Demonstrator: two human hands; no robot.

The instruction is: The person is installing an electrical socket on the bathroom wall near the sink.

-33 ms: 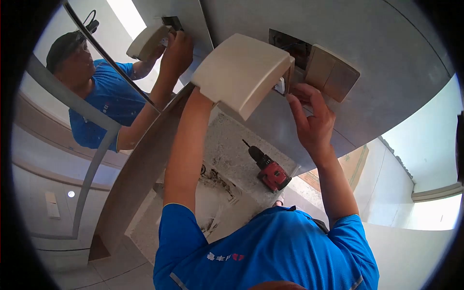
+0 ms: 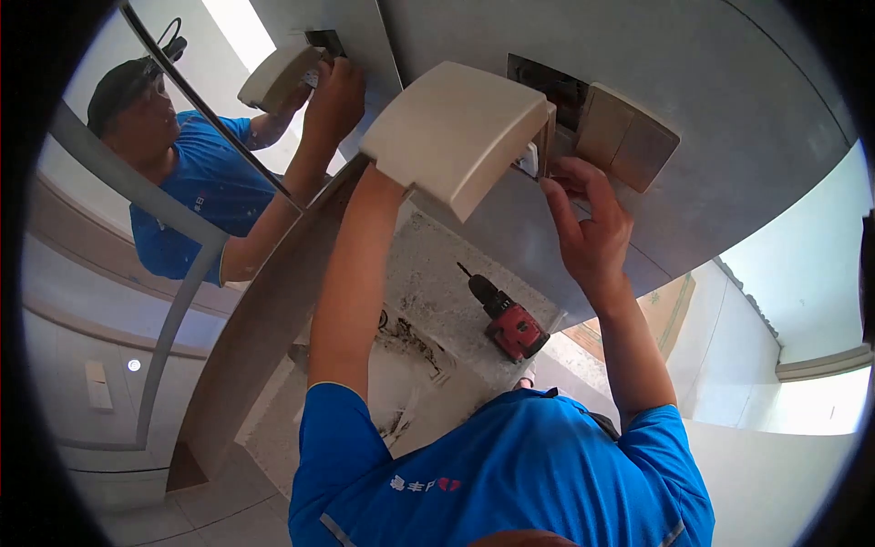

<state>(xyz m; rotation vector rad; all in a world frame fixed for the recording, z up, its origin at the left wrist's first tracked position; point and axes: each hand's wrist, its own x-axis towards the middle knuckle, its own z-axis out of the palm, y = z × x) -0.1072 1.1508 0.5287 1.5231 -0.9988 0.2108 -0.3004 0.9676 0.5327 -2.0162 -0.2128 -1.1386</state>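
Note:
A beige hinged splash cover box (image 2: 456,132), its lid raised, is held up in front of the grey wall, with a white socket part (image 2: 528,160) at its open side. My left hand (image 2: 377,179) reaches up behind it; only the wrist shows directly, and the mirror shows fingers closed at the back of the box. At the box's right edge, the thumb and fingers of my right hand (image 2: 588,205) pinch together beside the socket part; what is between them is too small to tell. Behind lies an open wall box (image 2: 551,87) with wires inside.
A beige two-panel switch plate (image 2: 627,137) sits to the right of the wall box. Below, a red cordless drill (image 2: 515,328) with a bit lies on a dusty ledge (image 2: 428,255). A mirror cabinet (image 2: 210,237) stands close on the left. Cardboard (image 2: 670,310) lies at the right.
The cover box has tilted very slightly; both hands stay in nearly the same place.

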